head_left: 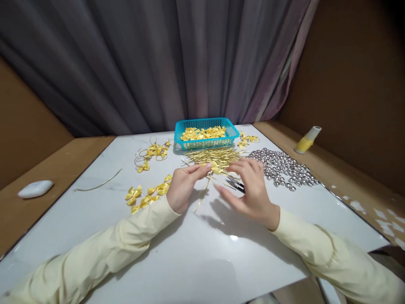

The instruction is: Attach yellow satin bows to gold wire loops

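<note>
My left hand (pixel 185 183) pinches a small yellow ribbon bow (pixel 214 167) between thumb and fingers. A thin gold wire tie (pixel 202 195) hangs down from beneath the bow toward the white tabletop. To the right, my right hand (pixel 249 185) is apart from the bow, thumb and fingers spread with nothing visible between them. Small black thread snips (pixel 236 185) lie just behind the right hand, partly covered by it. Beyond both hands spreads a pile of gold wire ties (pixel 218 156).
A blue basket (pixel 179 137) of yellow bows stands at the back. Silver beads (pixel 284 169) are heaped at right. Loose bows (pixel 133 194) and finished-looking bows with cords (pixel 156 150) lie at left. A yellow-and-white tube (pixel 306 141) and a white oval object (pixel 35 189) sit on the side boards.
</note>
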Available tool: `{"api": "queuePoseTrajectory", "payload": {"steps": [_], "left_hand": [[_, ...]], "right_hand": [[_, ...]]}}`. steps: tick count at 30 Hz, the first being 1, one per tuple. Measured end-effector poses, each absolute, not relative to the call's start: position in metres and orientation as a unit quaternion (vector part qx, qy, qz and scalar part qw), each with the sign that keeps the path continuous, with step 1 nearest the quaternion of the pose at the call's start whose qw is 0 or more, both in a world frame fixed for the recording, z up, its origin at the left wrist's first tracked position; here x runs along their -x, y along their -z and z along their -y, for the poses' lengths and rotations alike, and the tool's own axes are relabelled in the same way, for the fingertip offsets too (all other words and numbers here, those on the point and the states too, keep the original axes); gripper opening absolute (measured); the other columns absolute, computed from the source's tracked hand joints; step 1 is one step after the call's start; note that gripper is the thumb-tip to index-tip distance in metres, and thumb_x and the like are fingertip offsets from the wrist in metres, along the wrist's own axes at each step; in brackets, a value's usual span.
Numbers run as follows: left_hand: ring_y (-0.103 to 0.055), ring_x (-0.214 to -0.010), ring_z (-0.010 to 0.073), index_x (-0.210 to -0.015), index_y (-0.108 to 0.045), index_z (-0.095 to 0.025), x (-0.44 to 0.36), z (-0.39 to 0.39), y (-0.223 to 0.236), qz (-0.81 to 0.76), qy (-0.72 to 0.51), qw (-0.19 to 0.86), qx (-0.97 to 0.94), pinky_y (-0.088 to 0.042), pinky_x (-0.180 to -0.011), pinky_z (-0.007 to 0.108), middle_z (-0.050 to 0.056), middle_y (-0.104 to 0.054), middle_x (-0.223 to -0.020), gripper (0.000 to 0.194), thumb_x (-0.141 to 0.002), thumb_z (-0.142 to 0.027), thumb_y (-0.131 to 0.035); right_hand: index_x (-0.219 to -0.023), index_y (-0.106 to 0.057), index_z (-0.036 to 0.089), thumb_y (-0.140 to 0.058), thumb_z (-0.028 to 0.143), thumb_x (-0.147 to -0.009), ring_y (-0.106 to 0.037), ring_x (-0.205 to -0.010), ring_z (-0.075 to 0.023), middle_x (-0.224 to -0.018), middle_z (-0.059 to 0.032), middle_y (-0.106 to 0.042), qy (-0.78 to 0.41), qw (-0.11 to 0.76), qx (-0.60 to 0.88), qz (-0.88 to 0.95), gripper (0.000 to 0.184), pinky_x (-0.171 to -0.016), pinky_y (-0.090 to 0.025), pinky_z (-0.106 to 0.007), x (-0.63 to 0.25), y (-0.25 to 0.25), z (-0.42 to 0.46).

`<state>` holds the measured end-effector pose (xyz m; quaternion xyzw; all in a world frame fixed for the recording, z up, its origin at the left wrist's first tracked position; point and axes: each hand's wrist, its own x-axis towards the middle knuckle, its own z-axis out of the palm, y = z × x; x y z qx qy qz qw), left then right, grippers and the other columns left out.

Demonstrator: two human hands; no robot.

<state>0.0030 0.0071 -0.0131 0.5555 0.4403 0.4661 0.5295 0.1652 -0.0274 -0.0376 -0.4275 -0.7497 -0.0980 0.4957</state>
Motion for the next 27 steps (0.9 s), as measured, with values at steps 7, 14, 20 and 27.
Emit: {"api": "queuePoseTrajectory", "payload": {"steps": [7,14,20,27], "left_hand": [[-0.058,-0.083,0.0196,-0.081,-0.072,-0.014,-0.011,0.002,0.014,-0.438,-0.457,0.570,-0.525,-0.042,-0.076,0.029,0.007,-0.069,-0.085,0.025,-0.067,-0.034,-0.068],[-0.058,-0.077,0.0173,-0.078,-0.073,-0.014,-0.014,0.001,0.016,-0.446,-0.460,0.533,-0.553,-0.042,-0.071,0.026,0.005,-0.069,-0.076,0.022,-0.067,-0.033,-0.069],[-0.055,-0.069,0.0144,-0.072,-0.072,-0.014,-0.012,-0.001,0.012,-0.447,-0.473,0.478,-0.590,-0.041,-0.065,0.024,0.002,-0.067,-0.071,0.018,-0.067,-0.032,-0.068],[-0.056,-0.075,0.0164,-0.075,-0.071,-0.016,-0.007,-0.005,0.010,-0.434,-0.489,0.472,-0.591,-0.042,-0.072,0.027,0.003,-0.068,-0.079,0.020,-0.069,-0.034,-0.067]], "right_hand": [[-0.088,-0.057,0.012,-0.049,0.033,-0.083,-0.046,-0.083,-0.0233,-0.078,-0.0083,-0.060,0.222,0.380,0.469,0.765,0.023,-0.074,-0.032,-0.037,-0.145,0.043,0.026],[-0.082,-0.059,0.011,-0.049,0.024,-0.084,-0.048,-0.076,-0.0209,-0.071,-0.0071,-0.060,0.226,0.381,0.473,0.761,0.017,-0.071,-0.032,-0.036,-0.142,0.044,0.022],[-0.072,-0.054,0.015,-0.050,0.023,-0.082,-0.052,-0.077,-0.0194,-0.069,-0.0043,-0.061,0.147,0.422,0.457,0.769,0.013,-0.074,-0.034,-0.036,-0.144,0.048,0.023],[-0.092,-0.049,0.018,-0.055,0.021,-0.076,-0.052,-0.093,-0.0224,-0.092,-0.0078,-0.060,0.025,0.517,0.404,0.754,0.017,-0.080,-0.037,-0.039,-0.149,0.041,0.034]]}}
